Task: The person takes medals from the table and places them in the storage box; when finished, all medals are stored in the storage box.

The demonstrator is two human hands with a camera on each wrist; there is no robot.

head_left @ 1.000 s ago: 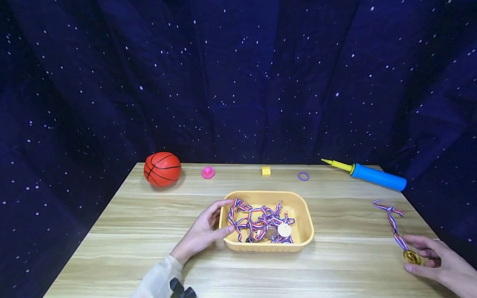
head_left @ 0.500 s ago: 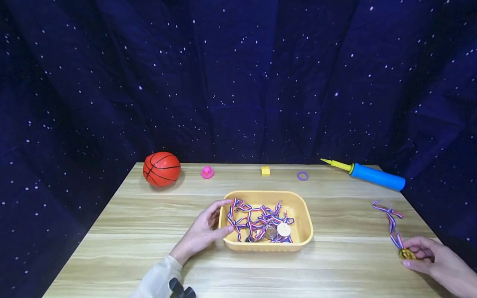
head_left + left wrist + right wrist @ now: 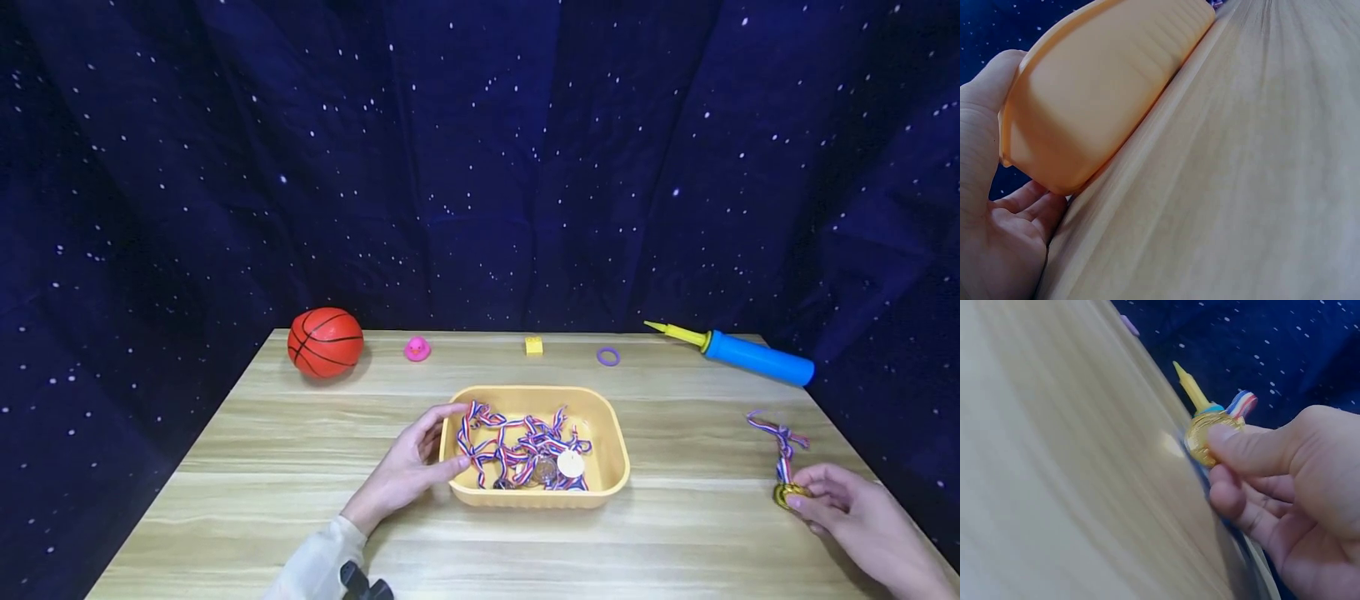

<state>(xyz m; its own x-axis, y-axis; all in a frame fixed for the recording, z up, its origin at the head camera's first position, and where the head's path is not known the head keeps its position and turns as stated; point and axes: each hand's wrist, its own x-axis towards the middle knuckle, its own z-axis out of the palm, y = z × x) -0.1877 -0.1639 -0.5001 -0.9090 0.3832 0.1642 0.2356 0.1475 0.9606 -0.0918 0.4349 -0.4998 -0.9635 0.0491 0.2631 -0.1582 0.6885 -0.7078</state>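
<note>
Head view: left hand [image 3: 408, 468] cups the tray [image 3: 611, 483]; right hand [image 3: 847, 508] pinches a medal [image 3: 785, 495].

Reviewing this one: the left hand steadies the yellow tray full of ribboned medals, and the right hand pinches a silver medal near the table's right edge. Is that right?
Not quite: the medal in the right hand is gold, not silver, as the right wrist view shows plainly. The rest stands: the left hand holds the end of the yellow tray of ribboned medals, and the right hand pinches its medal near the table's right edge.

The wooden table [image 3: 300, 467] carries a basketball [image 3: 326, 342], yellow tray [image 3: 611, 433], pump [image 3: 750, 357], duck [image 3: 417, 349]
</note>
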